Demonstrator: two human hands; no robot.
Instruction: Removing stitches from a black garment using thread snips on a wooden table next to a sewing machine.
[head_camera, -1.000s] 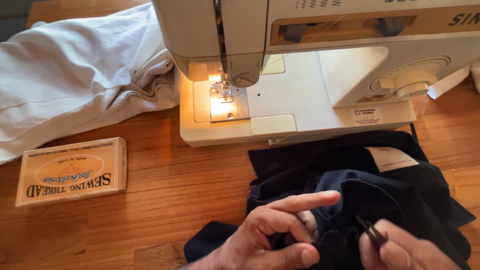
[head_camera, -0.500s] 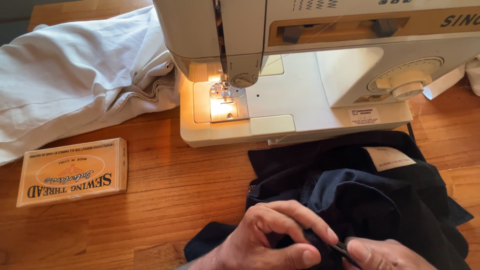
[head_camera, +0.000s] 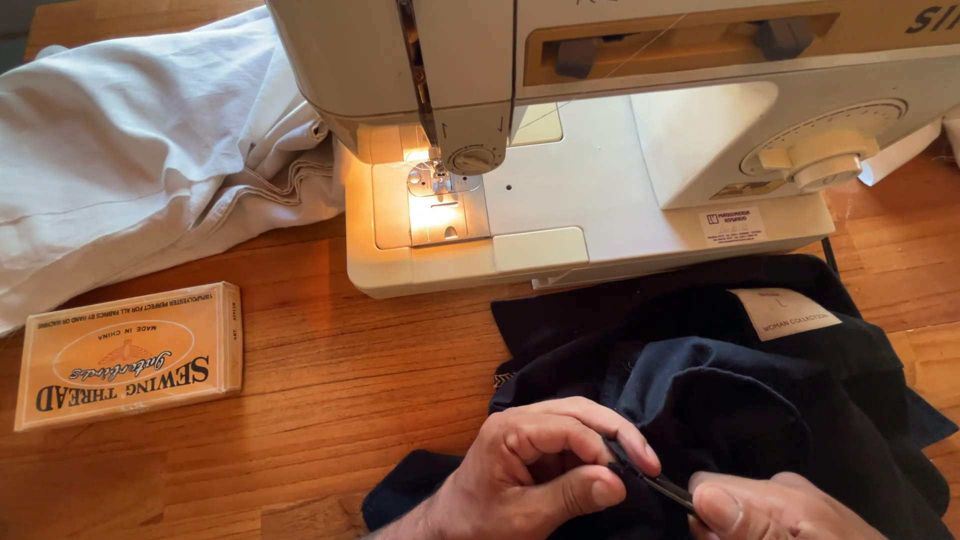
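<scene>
Both hands are bare, the left hand (head_camera: 540, 470) and right hand (head_camera: 770, 505) showing no rings, gloves or sleeves, fingernails short.

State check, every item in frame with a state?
Sewing machine: lamp on, nothing under the needle.
Dark garment: crumpled, label up.
White cloth: bunched left of the machine.
Thread box: shut, flat.
Left hand: pinching the garment.
Right hand: holding a thin dark tool.
</scene>
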